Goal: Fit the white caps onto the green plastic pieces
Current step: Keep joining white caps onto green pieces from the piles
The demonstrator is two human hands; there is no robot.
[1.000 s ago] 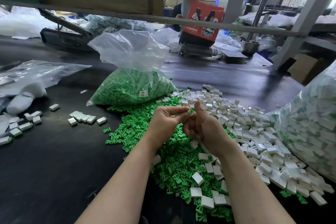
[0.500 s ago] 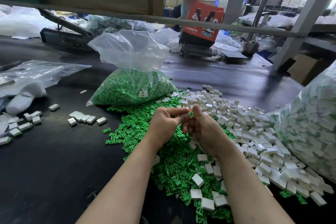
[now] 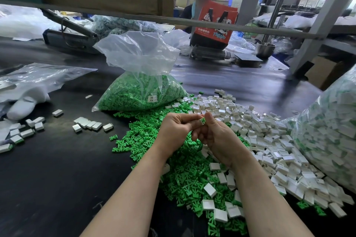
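Note:
My left hand [image 3: 177, 131] and my right hand [image 3: 219, 138] meet above a heap of loose green plastic pieces [image 3: 185, 171]. Between the fingertips of both hands sits one small piece, white with green showing [image 3: 202, 120]. Both hands pinch it, thumbs on top. To the right lies a wide pile of white caps [image 3: 260, 136]. Several capped pieces [image 3: 90, 124] lie in a short row on the black table at the left.
An open clear bag of green pieces [image 3: 140, 90] stands behind the heap. A bulging bag of capped pieces [image 3: 331, 127] fills the right edge. More capped pieces [image 3: 21, 132] and a white glove [image 3: 25, 104] lie at far left. A person sits beyond the table.
Both hands stay together over the heap. The pinched piece has turned a little between the fingertips, and more white shows on it now.

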